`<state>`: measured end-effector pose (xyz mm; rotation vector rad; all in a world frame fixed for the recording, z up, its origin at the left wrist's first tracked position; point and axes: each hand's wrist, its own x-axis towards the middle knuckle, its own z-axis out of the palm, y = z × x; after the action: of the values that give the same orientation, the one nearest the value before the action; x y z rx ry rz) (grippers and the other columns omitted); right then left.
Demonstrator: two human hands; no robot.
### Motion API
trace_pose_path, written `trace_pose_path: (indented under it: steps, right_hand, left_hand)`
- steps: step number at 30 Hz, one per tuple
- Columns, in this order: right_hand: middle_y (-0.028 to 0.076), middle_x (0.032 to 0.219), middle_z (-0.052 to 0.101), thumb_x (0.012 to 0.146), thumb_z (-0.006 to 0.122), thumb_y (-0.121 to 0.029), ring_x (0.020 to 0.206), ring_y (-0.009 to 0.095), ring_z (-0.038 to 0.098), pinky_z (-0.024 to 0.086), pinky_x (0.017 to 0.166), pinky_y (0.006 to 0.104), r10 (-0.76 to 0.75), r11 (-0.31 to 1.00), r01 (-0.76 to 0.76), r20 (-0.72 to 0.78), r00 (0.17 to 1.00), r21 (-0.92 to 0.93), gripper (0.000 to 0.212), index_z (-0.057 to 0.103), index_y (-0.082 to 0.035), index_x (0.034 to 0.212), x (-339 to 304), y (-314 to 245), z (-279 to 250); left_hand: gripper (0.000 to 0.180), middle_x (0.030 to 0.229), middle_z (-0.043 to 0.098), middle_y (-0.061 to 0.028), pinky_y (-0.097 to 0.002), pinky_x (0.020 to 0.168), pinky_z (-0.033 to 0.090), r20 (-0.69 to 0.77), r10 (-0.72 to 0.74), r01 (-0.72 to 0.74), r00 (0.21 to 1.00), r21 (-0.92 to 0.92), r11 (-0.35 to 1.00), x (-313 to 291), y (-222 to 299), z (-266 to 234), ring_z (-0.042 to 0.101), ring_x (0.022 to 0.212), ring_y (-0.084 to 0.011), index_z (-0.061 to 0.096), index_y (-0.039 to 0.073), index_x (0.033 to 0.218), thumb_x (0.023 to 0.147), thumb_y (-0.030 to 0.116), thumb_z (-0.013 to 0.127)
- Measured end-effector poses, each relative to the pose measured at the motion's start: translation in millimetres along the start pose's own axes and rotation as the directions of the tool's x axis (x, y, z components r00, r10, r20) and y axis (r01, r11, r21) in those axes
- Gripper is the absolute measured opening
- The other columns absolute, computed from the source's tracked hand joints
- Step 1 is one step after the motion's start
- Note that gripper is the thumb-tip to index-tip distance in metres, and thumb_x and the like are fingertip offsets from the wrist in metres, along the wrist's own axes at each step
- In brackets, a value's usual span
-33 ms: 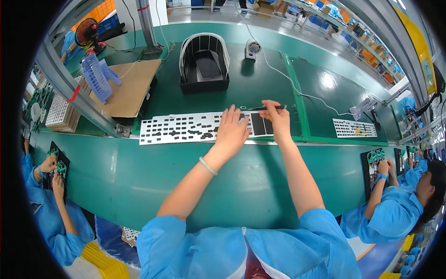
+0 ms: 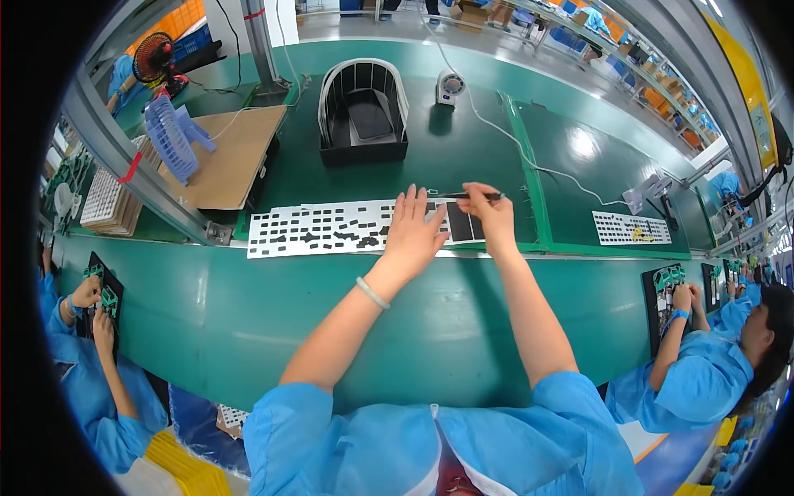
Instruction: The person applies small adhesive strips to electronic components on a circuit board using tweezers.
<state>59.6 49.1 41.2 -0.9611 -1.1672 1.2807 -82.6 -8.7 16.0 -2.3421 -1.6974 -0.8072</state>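
The right hand [image 2: 496,225] and its slim dark tool [image 2: 495,197] have shifted slightly leftward and toward the person.

At the centre of the frame, the left hand [image 2: 411,238] hides part of the black-and-white sheet [image 2: 310,230]. The right hand [image 2: 491,221] covers the middle of a thin dark tool [image 2: 496,197], its tip too small to tell. At lower left, the edge cuts off a co-worker [image 2: 107,405].
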Motion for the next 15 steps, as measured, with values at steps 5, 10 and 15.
trace_pose_path:
  steps: [5, 10, 15]
  right_hand:
    - [0.009, 0.074, 0.062, 0.081, 0.054, -0.012, 0.069, 0.013, 0.061, 0.049, 0.061, 0.0213, -0.08, 0.96, 0.088, 0.041, 0.996, -0.264, 0.02, 0.059, 0.006, 0.091, -7.6, 8.3, -2.7]
    - [0.011, 0.076, 0.062, 0.082, 0.054, -0.012, 0.067, 0.014, 0.062, 0.05, 0.06, 0.0221, -0.106, 0.917, 0.117, 0.049, 0.993, -0.381, 0.02, 0.06, 0.005, 0.09, -10.2, 6.0, -0.8]
    - [0.016, 0.077, 0.061, 0.083, 0.051, -0.014, 0.065, 0.02, 0.062, 0.05, 0.062, 0.0284, 0.081, 0.989, -0.097, 0.139, 0.987, 0.111, 0.024, 0.056, 0.008, 0.089, -28.7, -23.0, 6.1]
  left_hand:
    - [0.044, 0.126, 0.033, -0.0249, -0.0487, 0.098, 0.02, 0.009, 0.0, 0.0, 1.0, 0.012, 1.0, -0.9, -2.3, 9.9, 0.028, 0.119, -0.0396, 0.045, 0.013, 0.118, 0.079, 0.032, 0.052]
    - [0.043, 0.124, 0.032, -0.027, -0.0476, 0.099, 0.02, -0.005, 0.003, -0.003, 1.0, -0.009, 1.0, 1.5, -2.8, 12.1, 0.028, 0.118, -0.0404, 0.046, 0.013, 0.117, 0.079, 0.032, 0.052]
    - [0.045, 0.123, 0.032, -0.0308, -0.0459, 0.1, 0.02, -0.059, -0.005, 0.003, 0.998, -0.044, 0.999, -0.5, -4.7, 21.0, 0.03, 0.116, -0.0419, 0.049, 0.013, 0.115, 0.075, 0.031, 0.055]
